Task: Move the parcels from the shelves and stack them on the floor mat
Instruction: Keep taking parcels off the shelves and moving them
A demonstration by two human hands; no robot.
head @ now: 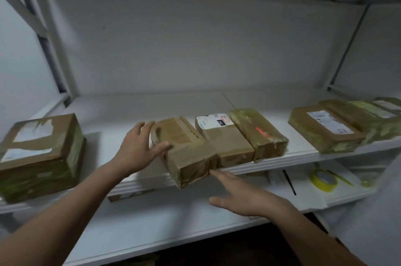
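Far left of the shelf [282, 155]: large parcel [41, 157], flat, well apart from both hands.
Left hand [138, 146]: fingers spread and nearly straight, laid against the left edge of the brown parcel [186, 150], thumb on its top face; a press, not a closed grip.
Brown parcel, position: on the shelf, near end hanging over the front lip, right side touching the labelled parcel [223, 139].
Brown parcel, long axis: runs front to back, skewed; near end points at the person and a little to their right.
Right hand [245, 196]: open, fingers straight, holding nothing; index tip at the parcel's near lower corner, contact cannot be told.
Step in hand (judgement): taking the brown parcel off the shelf.
Recommended method: bring the right palm under the overhanging end, keep the left on the side, draw it out along its long axis and lift it level, so that its neighbour is not dragged along.
Risk: the overhanging end may tip off the lip before it is supported.
Right of centre: green-taped parcel [258, 131], touching the labelled parcel.
Far right: row of parcels [325, 131], overlapping.
Lower shelf [173, 222]: tape roll [323, 181] and pen [289, 182].
Floor mat: not in view.
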